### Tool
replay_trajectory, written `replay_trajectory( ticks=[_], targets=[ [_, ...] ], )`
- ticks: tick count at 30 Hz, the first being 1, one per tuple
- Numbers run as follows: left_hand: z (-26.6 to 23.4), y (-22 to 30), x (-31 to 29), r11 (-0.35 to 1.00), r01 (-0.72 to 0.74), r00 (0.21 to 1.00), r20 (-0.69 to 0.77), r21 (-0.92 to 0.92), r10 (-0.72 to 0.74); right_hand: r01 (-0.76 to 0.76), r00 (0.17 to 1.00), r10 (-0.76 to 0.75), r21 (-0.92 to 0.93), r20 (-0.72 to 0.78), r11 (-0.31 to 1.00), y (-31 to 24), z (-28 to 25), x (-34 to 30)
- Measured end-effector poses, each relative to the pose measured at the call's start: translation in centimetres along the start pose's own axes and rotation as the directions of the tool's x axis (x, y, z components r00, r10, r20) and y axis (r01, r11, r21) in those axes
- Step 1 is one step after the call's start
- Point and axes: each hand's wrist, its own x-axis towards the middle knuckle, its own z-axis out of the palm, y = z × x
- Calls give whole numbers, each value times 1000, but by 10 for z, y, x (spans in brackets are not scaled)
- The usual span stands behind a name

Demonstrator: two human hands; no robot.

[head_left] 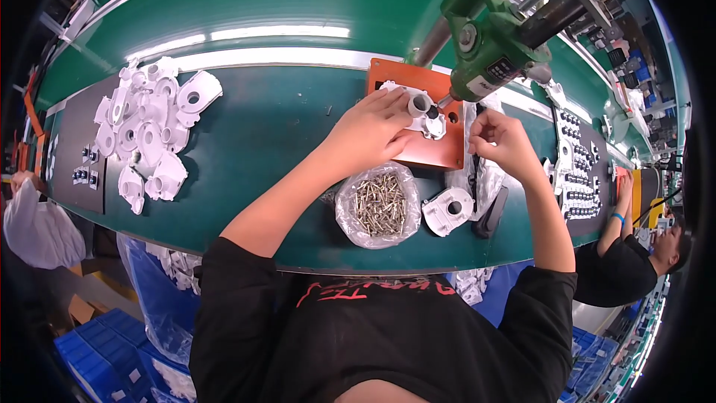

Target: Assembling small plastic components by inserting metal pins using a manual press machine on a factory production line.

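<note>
A green conveyor bench (pixel 283 0) curves across the frame, and a green powered screwdriver (pixel 492 33) hangs over it from two o'clock, its shaft slanting down and left toward the centre. Below the tip lies an orange fixture block (pixel 418 153), roughly at twelve o'clock from the person's chest. A white plastic housing (pixel 421 112) sits on the block, its round collar upright.

The left hand (pixel 365 134) lies flat-fingered on the block, fingertips pressing the housing's left side; it pins the part rather than closing around it. The right hand (pixel 503 142) hovers just beside the block at three o'clock from the housing, fingers curled toward the thumb as if pinching something small, though nothing can be made out between them.

So the housing lies to the left of the right hand, near it, and the screwdriver tip stands between them, angled along the two-to-eight o'clock line. The left hand is the nearer, already touching.

At six o'clock from the block sits a clear bag of screws (pixel 379 205), with a spare white housing (pixel 447 211) beside it. A heap of white housings (pixel 153 130) lies well apart at nine o'clock.
</note>
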Motion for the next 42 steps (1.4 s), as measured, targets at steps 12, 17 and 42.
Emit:
replay_trajectory(
  ticks=[12,17,42],
  targets=[
    [0,-1,-1,1000,-9,1000,-27,15,10,14,997,-32,253,68,967,0,15,43],
    [0,-2,-2,1000,-2,1000,0,18,2,-15,996,-4,199,93,980,5,12,55],
    [0,0,0,999,-32,999,-25,35,32,-12,972,-2,59,237,998,-9,13,69]
  ],
)
